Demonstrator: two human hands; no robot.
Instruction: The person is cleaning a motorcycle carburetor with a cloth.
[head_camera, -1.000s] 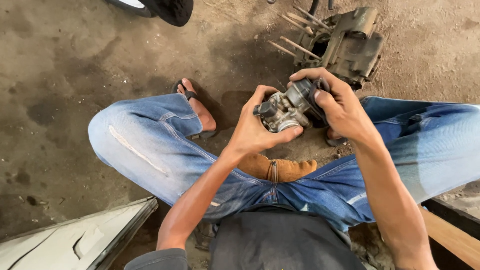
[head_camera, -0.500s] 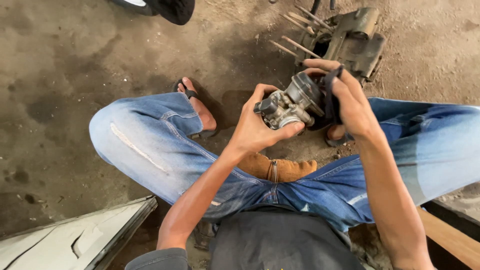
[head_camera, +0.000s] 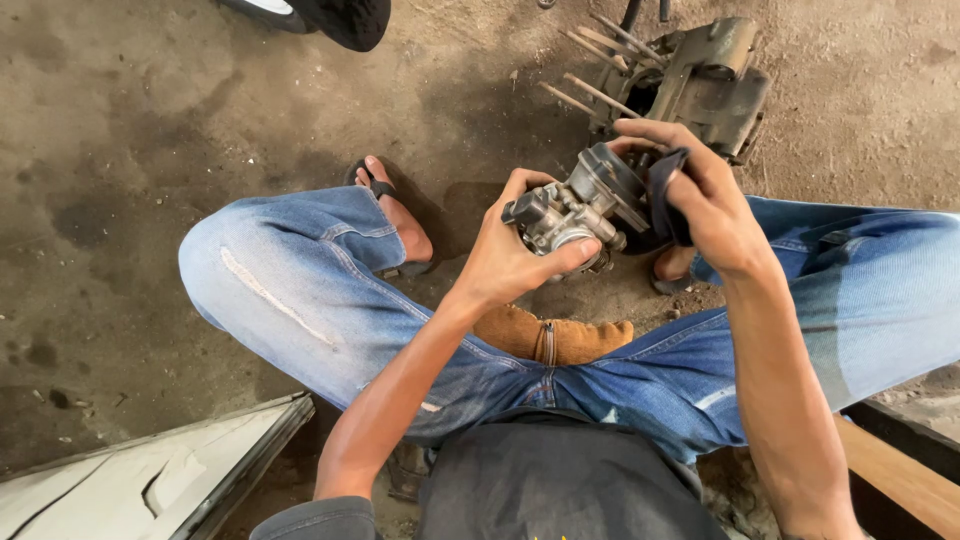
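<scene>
Carburettor: a grey metal carburettor (head_camera: 580, 212) is held in mid-air above the lap, between the two knees, with its round throat turned up and towards the right hand.
Left hand: the left hand (head_camera: 510, 262) is wrapped around the near, lower end of the carburettor; the thumb is laid across its underside and the fingers are curled over its far side, so the grip is closed on the part.
Right hand: the right hand (head_camera: 705, 205) is placed against the round end of the carburettor, fingers partly curled; a dark cloth (head_camera: 668, 195) is pinched in this grip and is pressed to the rim of the throat.
Position of part to grips: the carburettor lies between both hands, touched by each.
Legs: blue jeans (head_camera: 330, 290) are worn, knees spread wide; a foot in a black sandal (head_camera: 395, 215) is set on the floor.
Below the hands: a brown leather piece (head_camera: 555, 338) is seen at the lap.
Floor: a dirty concrete floor (head_camera: 120, 140) is seen all around.
Behind: an engine block (head_camera: 700, 85) with long studs is stood on the floor just beyond the right hand.
</scene>
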